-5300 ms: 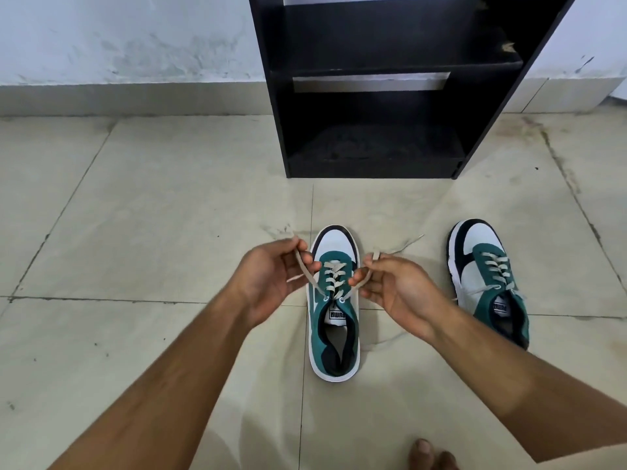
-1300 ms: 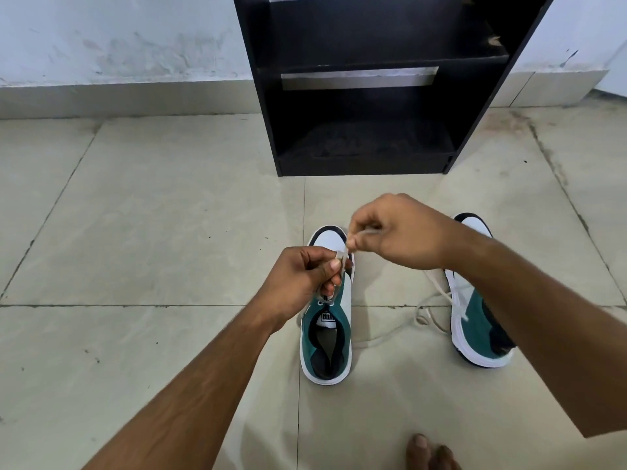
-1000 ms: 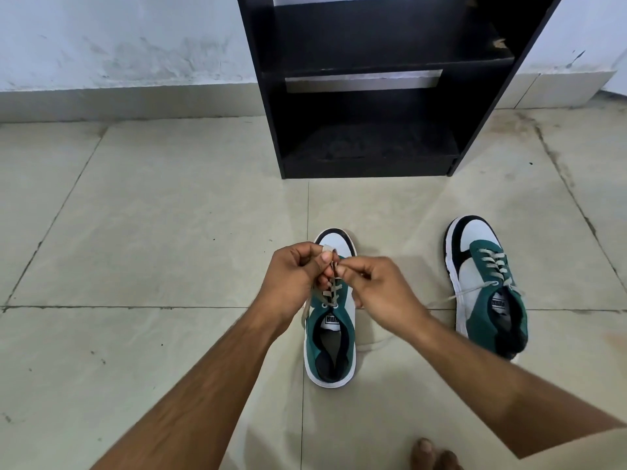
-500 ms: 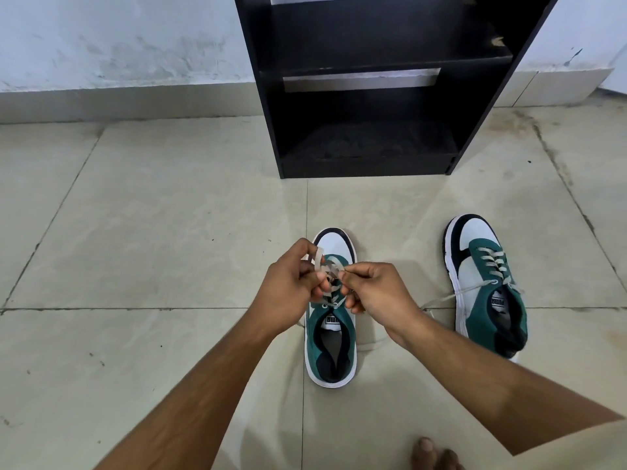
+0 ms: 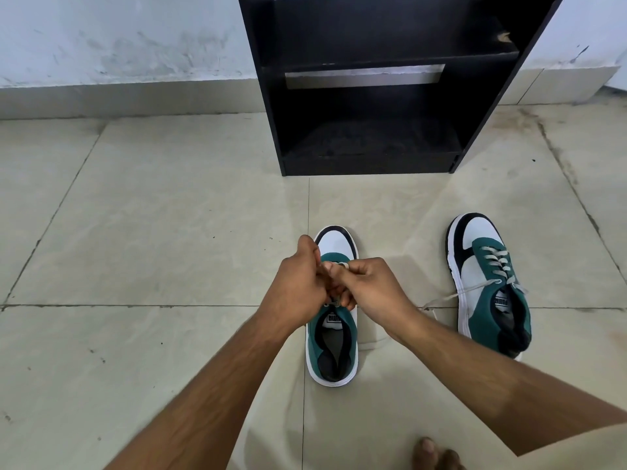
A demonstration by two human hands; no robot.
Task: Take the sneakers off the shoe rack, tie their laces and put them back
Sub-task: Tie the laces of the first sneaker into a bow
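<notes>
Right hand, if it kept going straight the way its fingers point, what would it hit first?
The right hand points leftward, so it would meet the left hand at once; their fingers already look pressed together over the nearer sneaker, pinching its lace.

Both sneakers are teal and white with black trim around the toe. The near sneaker has a black lining and white sole, and the far sneaker shows pale grey laces. The shoe rack is plain matte black, on beige floor tiles with dark grout lines.
</notes>
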